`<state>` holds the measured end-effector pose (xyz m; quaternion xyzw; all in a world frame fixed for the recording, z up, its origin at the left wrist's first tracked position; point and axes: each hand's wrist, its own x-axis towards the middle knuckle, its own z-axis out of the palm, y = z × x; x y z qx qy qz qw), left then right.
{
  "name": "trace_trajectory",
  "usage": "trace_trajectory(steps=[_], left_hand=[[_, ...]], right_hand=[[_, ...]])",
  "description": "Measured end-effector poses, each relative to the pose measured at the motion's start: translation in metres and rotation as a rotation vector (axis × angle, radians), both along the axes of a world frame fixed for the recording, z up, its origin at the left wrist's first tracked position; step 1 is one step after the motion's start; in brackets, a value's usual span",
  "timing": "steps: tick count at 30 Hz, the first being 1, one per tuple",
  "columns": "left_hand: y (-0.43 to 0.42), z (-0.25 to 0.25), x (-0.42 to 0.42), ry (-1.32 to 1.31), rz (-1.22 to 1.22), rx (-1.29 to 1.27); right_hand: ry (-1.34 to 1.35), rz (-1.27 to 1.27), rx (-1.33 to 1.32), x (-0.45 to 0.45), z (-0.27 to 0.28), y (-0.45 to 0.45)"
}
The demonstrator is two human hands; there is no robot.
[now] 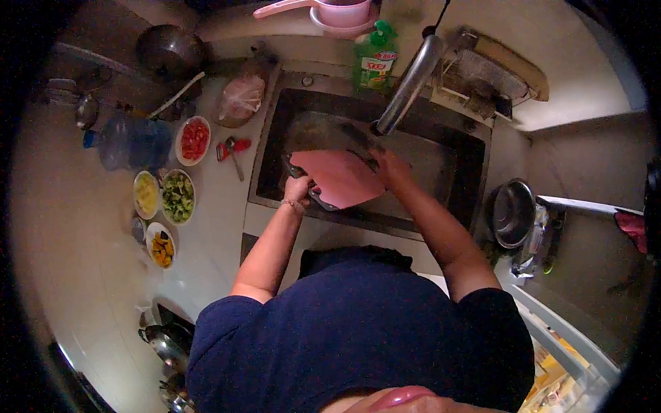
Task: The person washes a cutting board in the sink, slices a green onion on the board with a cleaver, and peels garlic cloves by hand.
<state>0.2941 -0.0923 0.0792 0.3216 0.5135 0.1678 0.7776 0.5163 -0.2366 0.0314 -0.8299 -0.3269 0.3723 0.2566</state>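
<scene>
**Pink cutting board, held over a dark sink**

Head view, the sole view.

Item: one pink cutting board (341, 179), dark-trimmed, above the front left part of the sink (434, 175); its near edge overlaps the sink's front rim from our angle.

Left hand (298, 187): grip closed round the board's dark-trimmed left end; bracelet at the wrist.

Right hand (391, 172): at the board's right edge, beside a long dark object (357, 140). We cannot tell whether its grip takes the board, that object or neither.

Handling note: we would let the left hand bear the weight, hold the board well inside the rim so drips fall into the basin, and tilt it gently. Should the dark object prove a blade, we advise fingers on its flat, away from the edge.

Surroundings: metal faucet (413, 82), its spout end near the right hand; green pump bottle (376, 65) behind the sink. On the worktop (219, 213) to the left, dishes of chopped red pieces (193, 140), green pieces (177, 197), pale yellow pieces (146, 195) and orange pieces (162, 249).
</scene>
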Motion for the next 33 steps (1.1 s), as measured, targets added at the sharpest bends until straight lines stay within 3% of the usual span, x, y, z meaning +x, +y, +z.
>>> trace_trajectory(steps=[1,4,6,9,12,15,18,21,23,27,29,33], left_hand=[[0.002,-0.015,-0.004,-0.001,-0.006,-0.012],[-0.002,-0.017,0.000,-0.012,0.006,-0.038],[-0.008,-0.012,0.007,-0.028,0.003,-0.039],[-0.009,-0.005,0.018,-0.072,-0.022,-0.039],[-0.009,0.008,0.018,-0.083,-0.059,-0.067],[-0.008,0.007,0.015,-0.045,-0.045,-0.034],[-0.016,0.010,0.009,-0.027,-0.004,-0.026],[-0.016,0.014,0.011,-0.041,-0.009,-0.036],[-0.019,0.022,0.011,-0.024,0.009,-0.029],[-0.016,0.013,0.008,-0.085,-0.045,-0.018],[-0.018,0.033,0.023,-0.104,-0.066,-0.011],[-0.020,0.019,0.079,-0.028,-0.190,0.064]], right_hand=[[-0.233,0.087,-0.073,0.001,0.001,-0.006],[-0.289,0.127,-0.119,-0.002,0.024,-0.023],[-0.412,0.284,-0.126,-0.007,0.056,-0.029],[0.003,0.056,0.002,-0.003,0.086,-0.005],[0.061,-0.160,0.453,0.005,0.030,-0.008],[0.701,-0.466,0.135,0.029,0.041,-0.028],[0.806,-0.449,0.032,0.039,0.031,-0.024],[0.681,-0.308,0.039,0.037,0.016,-0.004],[0.449,-0.275,0.073,0.029,0.022,-0.008],[0.094,-0.012,-0.050,0.015,0.070,-0.061],[-0.440,0.046,0.222,0.022,-0.007,-0.120],[-0.136,-0.098,-0.080,0.020,0.056,-0.155]])
